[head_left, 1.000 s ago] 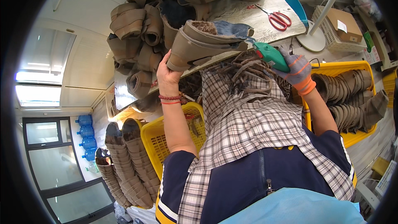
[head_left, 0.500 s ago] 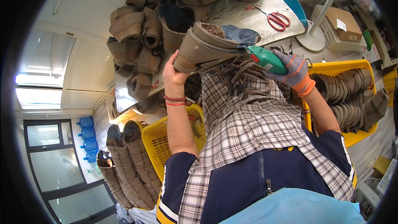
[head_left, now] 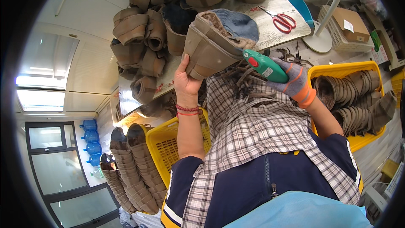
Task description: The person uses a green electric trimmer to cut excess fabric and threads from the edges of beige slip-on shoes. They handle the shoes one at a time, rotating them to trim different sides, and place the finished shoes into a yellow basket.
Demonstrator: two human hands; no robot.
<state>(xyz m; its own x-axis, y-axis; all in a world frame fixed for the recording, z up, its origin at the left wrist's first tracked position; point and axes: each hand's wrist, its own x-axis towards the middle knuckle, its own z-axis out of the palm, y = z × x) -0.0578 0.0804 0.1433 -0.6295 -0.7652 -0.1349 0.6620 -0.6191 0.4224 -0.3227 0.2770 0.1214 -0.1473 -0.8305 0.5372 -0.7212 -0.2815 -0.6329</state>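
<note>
My bare left hand (head_left: pixel 187 80) grips a brown fur-lined shoe upper (head_left: pixel 211 46) from its near left side and holds it tilted above my lap. Dark blue lining (head_left: pixel 238 23) shows in its opening. In my gloved right hand (head_left: pixel 293 82) is a green cordless electric cutter (head_left: pixel 265 65) with a red button. The cutter's tip meets the right edge of the upper; whether it is biting into the material I cannot make out. Dark trimmed strips (head_left: pixel 242 74) lie over my checked apron (head_left: pixel 253 122) below.
Piled shoe uppers (head_left: pixel 130 25) cover the left of the worktable (head_left: pixel 274 8), with red-handled scissors (head_left: pixel 283 23) at its right. Yellow crates stand at both sides: one on the right (head_left: pixel 356 143) full of nested uppers, another on the left (head_left: pixel 162 143). Stacked uppers (head_left: pixel 143 160) stand beside the left crate.
My left hand has turned the upper so its opening and blue lining show more. The cutter has shifted slightly left and down along its edge.
</note>
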